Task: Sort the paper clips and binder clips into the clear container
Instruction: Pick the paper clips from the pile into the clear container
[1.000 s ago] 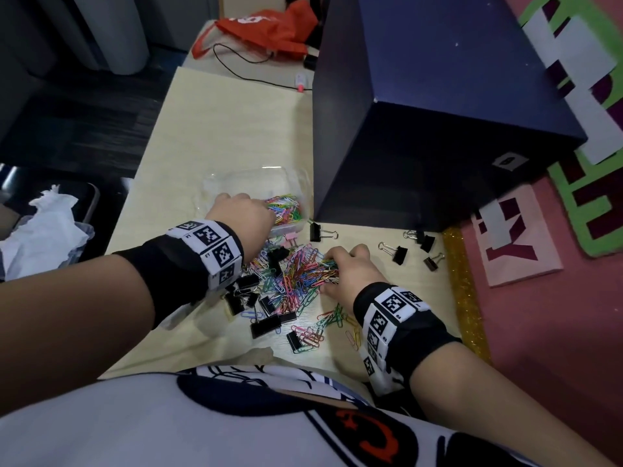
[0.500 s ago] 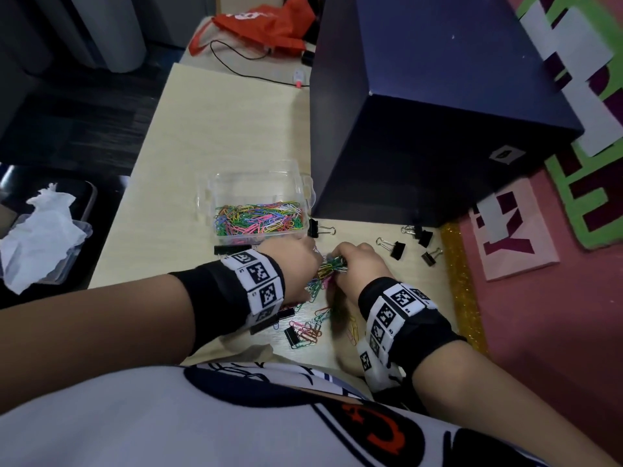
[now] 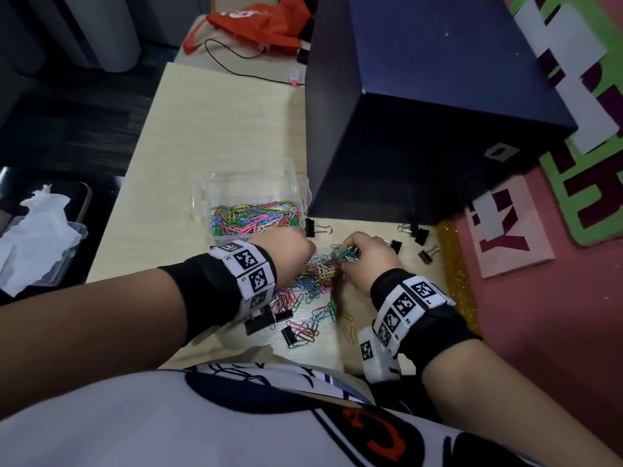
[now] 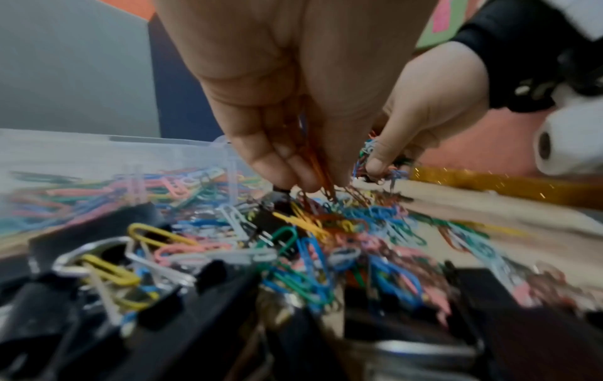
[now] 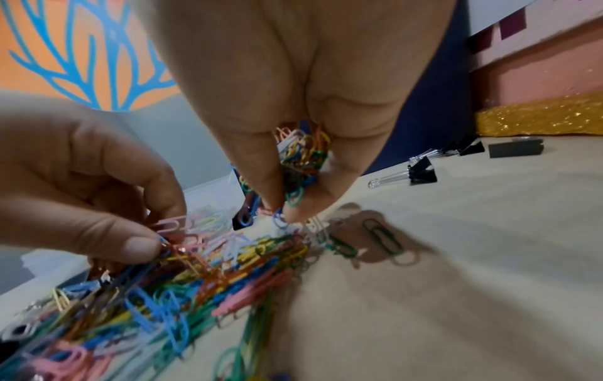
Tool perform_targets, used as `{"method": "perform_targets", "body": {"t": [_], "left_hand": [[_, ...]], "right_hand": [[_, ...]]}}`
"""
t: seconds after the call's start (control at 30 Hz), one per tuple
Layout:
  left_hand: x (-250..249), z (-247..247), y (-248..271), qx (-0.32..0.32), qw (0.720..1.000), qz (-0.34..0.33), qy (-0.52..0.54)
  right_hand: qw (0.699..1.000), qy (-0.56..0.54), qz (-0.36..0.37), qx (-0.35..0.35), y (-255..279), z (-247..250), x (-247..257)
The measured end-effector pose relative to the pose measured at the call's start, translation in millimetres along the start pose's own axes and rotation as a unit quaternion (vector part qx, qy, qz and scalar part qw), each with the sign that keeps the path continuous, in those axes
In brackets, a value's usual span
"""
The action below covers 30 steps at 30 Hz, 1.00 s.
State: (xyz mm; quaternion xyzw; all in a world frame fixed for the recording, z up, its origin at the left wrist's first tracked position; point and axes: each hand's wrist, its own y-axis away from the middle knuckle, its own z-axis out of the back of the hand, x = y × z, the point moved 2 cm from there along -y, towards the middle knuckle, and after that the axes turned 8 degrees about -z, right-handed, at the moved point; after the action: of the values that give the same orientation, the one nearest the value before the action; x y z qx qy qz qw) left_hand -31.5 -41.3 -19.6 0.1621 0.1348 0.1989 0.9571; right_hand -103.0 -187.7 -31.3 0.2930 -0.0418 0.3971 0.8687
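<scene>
Here the pale wooden desk (image 3: pixel 215 123) carries a big dark blue box (image 3: pixel 435 106) along its right edge. The clear container (image 3: pixel 251 183) stands just left of it, with paper clips inside. At the near edge, the right hand (image 3: pixel 365 254) pinches a bunch of paper clips (image 5: pixel 301 157); the left hand (image 3: pixel 290 252) pinches clips from the pile (image 3: pixel 317 281). Black binder clips (image 3: pixel 419 234) lie nearby.

Head view looks down — wrist views sit close, sharing the paper clips (image 3: pixel 317 278).

You wear black elastic wristbands (image 3: pixel 209 291) ringed with white blocks printed in black square markers (image 3: pixel 251 269), and a white shirt (image 3: pixel 168 426) with navy and red graphics.
</scene>
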Motion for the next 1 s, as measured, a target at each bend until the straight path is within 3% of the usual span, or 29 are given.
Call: {"method": "perform_targets", "body": {"t": [0.2, 0.37, 0.67, 0.77, 0.9, 1.0], "left_hand": [[26, 16, 12, -0.096, 0.991, 0.016, 0.096], [61, 26, 31, -0.157, 0.975, 0.089, 0.127], [99, 19, 49, -0.148, 0.969, 0.17, 0.097], [99, 17, 50, -0.145, 0.969, 0.186, 0.072], [93, 14, 45, -0.146, 0.979, 0.135, 0.043], [83, 6, 38, -0.093, 0.994, 0.051, 0.005]], "right_hand": [[0.998, -0.029, 0.048, 0.009, 1, 11, 25], [0.993, -0.041, 0.103, 0.029, -3, 14, 65], [0.987, -0.002, 0.161, 0.018, -15, 3, 122], [0.986, 0.023, 0.156, 0.045, -17, 1, 125], [0.986, 0.084, 0.144, 0.021, -17, 9, 122], [0.969, 0.169, 0.172, 0.06, -11, 8, 121]]}}
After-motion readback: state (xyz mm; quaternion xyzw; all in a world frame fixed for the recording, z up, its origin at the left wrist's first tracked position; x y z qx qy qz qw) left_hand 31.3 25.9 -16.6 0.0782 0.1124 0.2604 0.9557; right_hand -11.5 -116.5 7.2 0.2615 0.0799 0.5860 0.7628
